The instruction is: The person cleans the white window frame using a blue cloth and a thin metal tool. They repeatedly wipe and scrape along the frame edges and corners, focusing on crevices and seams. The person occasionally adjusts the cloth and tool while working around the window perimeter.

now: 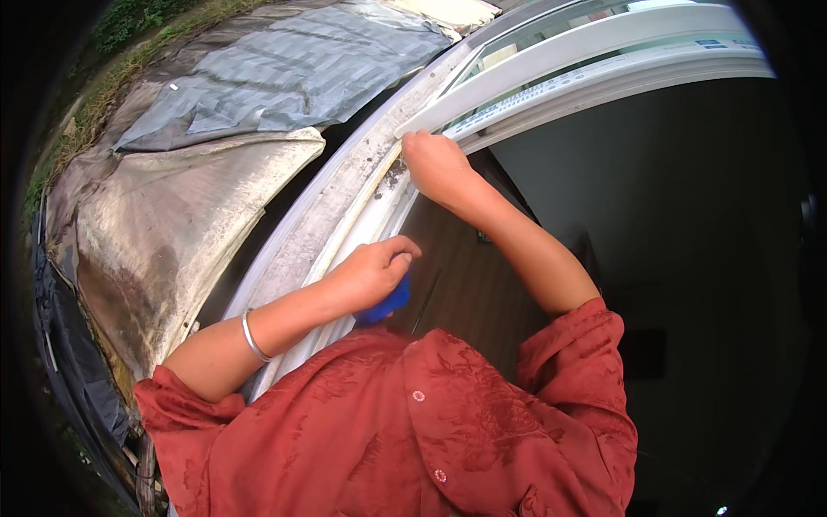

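My left hand, below a silver bangle on the forearm, is over the inner edge of a white window frame. A bunched blue cloth shows under its curled fingers, partly hidden by the palm. Farther along the frame, my right hand is curled against the near end of a white sliding window sash. Its fingertips are hidden, so a grip on the sash cannot be made out. Dark dirt speckles the track beside that hand.
Outside, a weathered pale sheet and a grey tarpaulin lie beyond the stained sill. Printed protective film runs along the sash's lower rail. Inside, a brown floor lies below in a dim room.
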Demonstrator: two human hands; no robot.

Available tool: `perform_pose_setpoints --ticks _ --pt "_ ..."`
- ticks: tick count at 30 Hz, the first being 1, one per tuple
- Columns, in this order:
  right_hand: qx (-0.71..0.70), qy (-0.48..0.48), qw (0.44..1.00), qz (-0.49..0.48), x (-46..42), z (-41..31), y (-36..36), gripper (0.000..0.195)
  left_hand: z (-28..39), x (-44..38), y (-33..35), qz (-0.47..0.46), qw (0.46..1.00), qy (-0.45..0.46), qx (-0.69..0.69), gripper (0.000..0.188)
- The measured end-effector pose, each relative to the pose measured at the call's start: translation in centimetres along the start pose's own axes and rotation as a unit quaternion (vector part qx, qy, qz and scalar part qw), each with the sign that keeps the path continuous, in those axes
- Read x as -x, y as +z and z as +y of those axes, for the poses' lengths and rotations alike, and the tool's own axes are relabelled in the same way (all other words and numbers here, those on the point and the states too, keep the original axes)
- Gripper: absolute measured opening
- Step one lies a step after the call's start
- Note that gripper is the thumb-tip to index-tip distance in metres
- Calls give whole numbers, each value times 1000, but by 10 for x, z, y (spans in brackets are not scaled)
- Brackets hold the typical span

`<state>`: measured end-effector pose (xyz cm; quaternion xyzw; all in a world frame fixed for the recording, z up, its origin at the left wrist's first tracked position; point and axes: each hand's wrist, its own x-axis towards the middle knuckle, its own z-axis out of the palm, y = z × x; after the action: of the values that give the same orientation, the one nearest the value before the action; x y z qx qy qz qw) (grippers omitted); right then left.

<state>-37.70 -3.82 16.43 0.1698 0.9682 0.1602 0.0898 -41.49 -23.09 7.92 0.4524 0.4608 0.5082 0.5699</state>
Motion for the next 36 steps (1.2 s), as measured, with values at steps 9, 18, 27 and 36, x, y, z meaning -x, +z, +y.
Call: perform_pose_setpoints --ticks 9,18,27,36 --pt "-129 108 974 152 70 13 -16 5 9 4 1 3 999 -40 27 33" --pt "-556 331 743 173 214 19 87 17 13 7 4 42 983 -33 175 54" --pt "-876 313 360 70 272 -47 143 21 36 1 25 64 990 -51 118 50" --pt "-939 240 220 112 260 -54 147 18 42 -11 64 42 973 126 -189 42"
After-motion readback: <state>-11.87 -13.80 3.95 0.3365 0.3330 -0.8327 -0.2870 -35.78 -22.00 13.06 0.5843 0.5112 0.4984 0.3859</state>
